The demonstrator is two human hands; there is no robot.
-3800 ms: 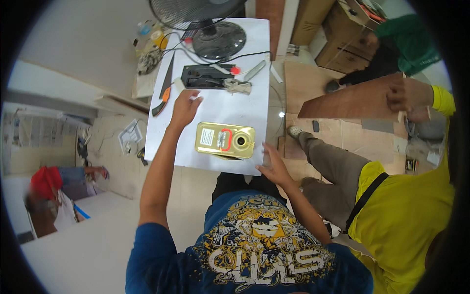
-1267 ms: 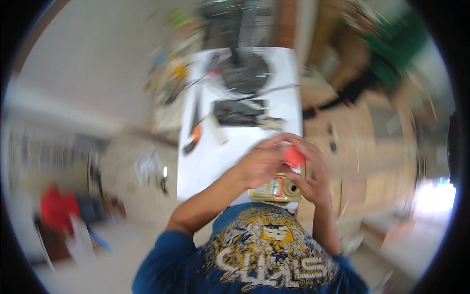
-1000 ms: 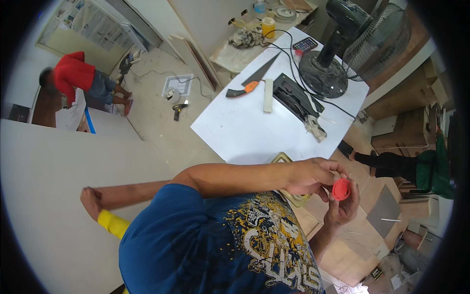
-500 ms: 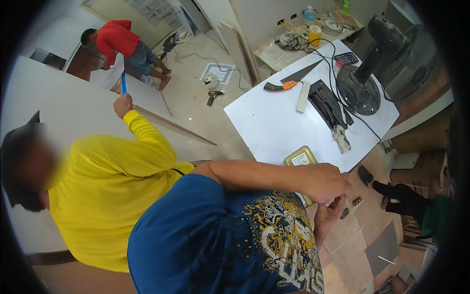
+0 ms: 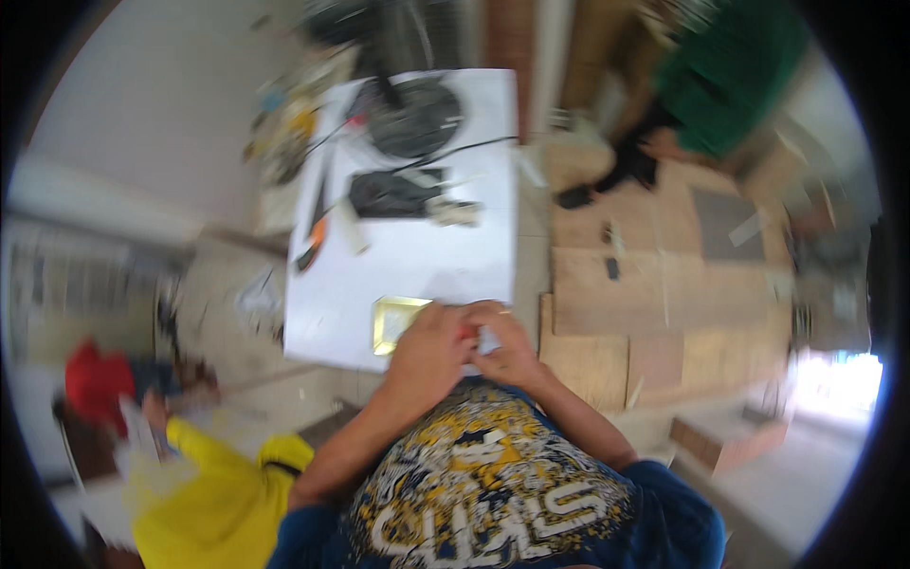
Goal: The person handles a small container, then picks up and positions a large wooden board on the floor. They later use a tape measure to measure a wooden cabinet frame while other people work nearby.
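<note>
My left hand (image 5: 428, 353) and my right hand (image 5: 509, 349) meet at the near edge of the white tabletop (image 5: 332, 327), in front of my chest. Fingers of both are closed together around a small red object (image 5: 465, 333). Only a bit of it shows between them, and motion blur hides its kind. A gold-coloured rectangular tin (image 5: 382, 332) with a pale middle lies on the tabletop, just left of my hands and partly behind the left one.
Farther back on the table are an orange-handled handsaw (image 5: 314, 239), a pale block (image 5: 351, 228), a black flat tool (image 5: 387, 193) and a fan base (image 5: 414, 119). People in green (image 5: 730, 81), yellow (image 5: 204, 498) and red (image 5: 98, 387) are nearby. Brown sheets (image 5: 607, 303) cover the right floor.
My view has swung to the right, so the table now lies straight ahead. Both hands stay together beside the tin, and a red bit now shows between the fingers.
</note>
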